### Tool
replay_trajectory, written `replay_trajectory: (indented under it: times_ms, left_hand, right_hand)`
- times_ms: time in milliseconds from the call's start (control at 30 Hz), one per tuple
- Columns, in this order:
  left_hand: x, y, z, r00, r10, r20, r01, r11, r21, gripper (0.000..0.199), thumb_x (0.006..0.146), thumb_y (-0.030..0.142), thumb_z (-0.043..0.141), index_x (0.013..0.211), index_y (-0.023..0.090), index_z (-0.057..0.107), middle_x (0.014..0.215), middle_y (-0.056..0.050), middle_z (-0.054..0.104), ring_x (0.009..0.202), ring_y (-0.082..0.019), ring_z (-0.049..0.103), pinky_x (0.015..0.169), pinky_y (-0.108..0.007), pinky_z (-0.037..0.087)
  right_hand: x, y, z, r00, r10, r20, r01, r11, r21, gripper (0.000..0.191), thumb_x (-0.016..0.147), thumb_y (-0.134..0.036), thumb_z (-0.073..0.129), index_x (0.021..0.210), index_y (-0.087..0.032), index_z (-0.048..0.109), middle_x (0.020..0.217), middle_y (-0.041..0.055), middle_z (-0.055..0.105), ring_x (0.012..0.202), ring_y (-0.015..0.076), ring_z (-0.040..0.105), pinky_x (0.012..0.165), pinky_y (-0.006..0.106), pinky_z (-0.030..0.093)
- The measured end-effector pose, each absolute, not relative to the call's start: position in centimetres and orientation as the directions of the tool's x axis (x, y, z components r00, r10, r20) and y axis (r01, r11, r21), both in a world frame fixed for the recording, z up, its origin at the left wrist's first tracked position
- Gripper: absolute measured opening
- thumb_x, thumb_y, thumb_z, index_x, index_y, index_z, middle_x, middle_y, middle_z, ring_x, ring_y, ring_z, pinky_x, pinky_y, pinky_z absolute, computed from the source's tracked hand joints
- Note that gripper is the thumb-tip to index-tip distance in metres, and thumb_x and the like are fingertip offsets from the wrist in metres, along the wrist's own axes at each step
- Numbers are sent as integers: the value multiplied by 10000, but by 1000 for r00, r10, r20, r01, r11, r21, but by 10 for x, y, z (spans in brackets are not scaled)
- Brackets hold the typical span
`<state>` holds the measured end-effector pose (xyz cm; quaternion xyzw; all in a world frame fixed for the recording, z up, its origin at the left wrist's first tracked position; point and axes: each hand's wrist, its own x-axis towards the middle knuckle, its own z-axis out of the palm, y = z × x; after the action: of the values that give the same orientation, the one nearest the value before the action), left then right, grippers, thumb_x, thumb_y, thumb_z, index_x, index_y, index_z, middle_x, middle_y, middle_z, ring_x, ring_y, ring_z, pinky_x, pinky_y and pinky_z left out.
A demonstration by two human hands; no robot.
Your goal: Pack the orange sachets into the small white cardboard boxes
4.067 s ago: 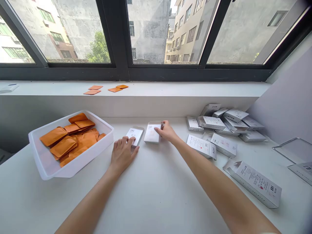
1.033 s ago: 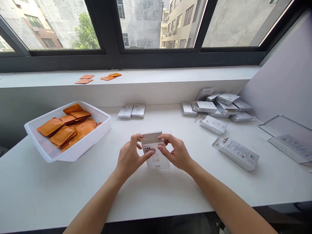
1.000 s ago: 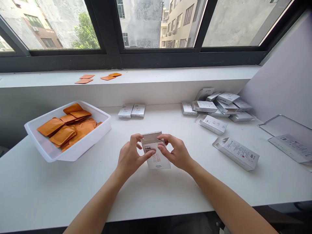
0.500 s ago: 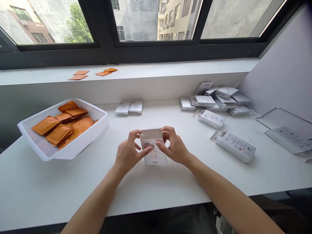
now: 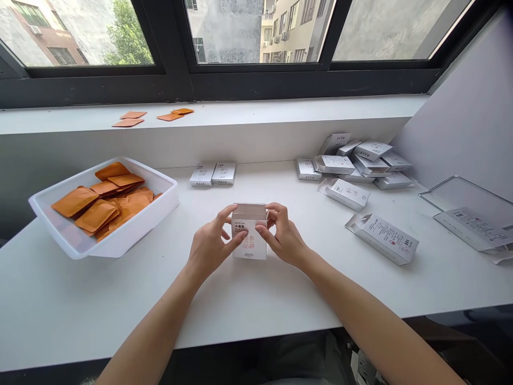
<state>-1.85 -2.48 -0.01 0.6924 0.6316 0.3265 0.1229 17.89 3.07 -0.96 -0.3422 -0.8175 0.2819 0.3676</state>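
Observation:
A small white tea box (image 5: 249,246) with black and reddish print stands upright on the table in front of me. My left hand (image 5: 214,243) grips its left side, thumb on the printed front and fingers at the upper corner. From the right, my right hand (image 5: 285,235) holds it the same way, its thumb on the front near the right edge. A greyish panel shows at the top of the box between my fingertips; whether it is fully closed I cannot tell. The back of the box is hidden.
To the left stands a white plastic bin (image 5: 132,235) of orange sachets (image 5: 96,215). Two boxes (image 5: 213,174) lie near the wall. Several boxes (image 5: 372,151) are piled at back right, with an open-ended box (image 5: 388,238) nearer. More sachets (image 5: 170,116) rest on the windowsill.
The top panel of the box has come over the opening that showed before. Both hands have stayed on the box, which sits slightly higher in view.

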Motion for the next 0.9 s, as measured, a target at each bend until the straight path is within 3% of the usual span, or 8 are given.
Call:
replay_trajectory:
  times_ms: [267,500,667,733,833,900]
  left_hand:
    - [-20,-22,0,-29,972,232,749,-132,649,599,826,527,581,1296,319,274,954,35,666,648,-129,639,581,-253,475]
    - [-23,-19,-6,18,972,235,762,-165,626,636,858,521,530,1383,317,235,861,27,633,697,-150,623,572,-242,446]
    - [-25,-17,-7,13,982,187,781,-127,612,720,871,559,478,1447,273,155,888,4,647,710,-162,618,605,-260,432]
    - [-26,-16,-6,33,989,144,806,-111,581,613,894,580,413,1403,262,287,853,3,652,689,-164,609,616,-267,415]
    - [-27,-14,-6,66,994,85,871,-99,482,483,914,611,318,1063,245,595,662,14,608,588,-157,551,606,-274,372]
    - [-28,-14,-7,65,995,78,895,-92,436,507,904,633,315,901,238,632,574,19,558,544,-150,511,591,-271,346]
  right_hand:
    - [175,29,-12,-394,853,342,369,488,-791,416,867,-541,510,1021,-281,224,850,-13,572,608,143,562,493,250,433]
    - [177,32,-12,-454,844,286,413,483,-772,409,887,-523,488,1099,-277,238,864,-5,600,616,146,561,527,269,440]
    - [177,31,-12,-442,836,326,412,512,-754,428,871,-542,504,1072,-277,235,839,-12,606,585,147,556,503,264,427]
    - [176,30,-10,-426,841,333,431,513,-743,438,861,-564,511,1052,-276,242,835,-12,615,572,150,563,506,269,428]
    - [176,29,-9,-343,882,324,499,463,-733,454,851,-599,506,1043,-269,260,856,2,636,548,151,574,525,286,437]
    - [176,31,-10,-267,914,304,534,403,-743,465,851,-615,494,1058,-263,272,875,11,645,541,153,581,541,296,444]
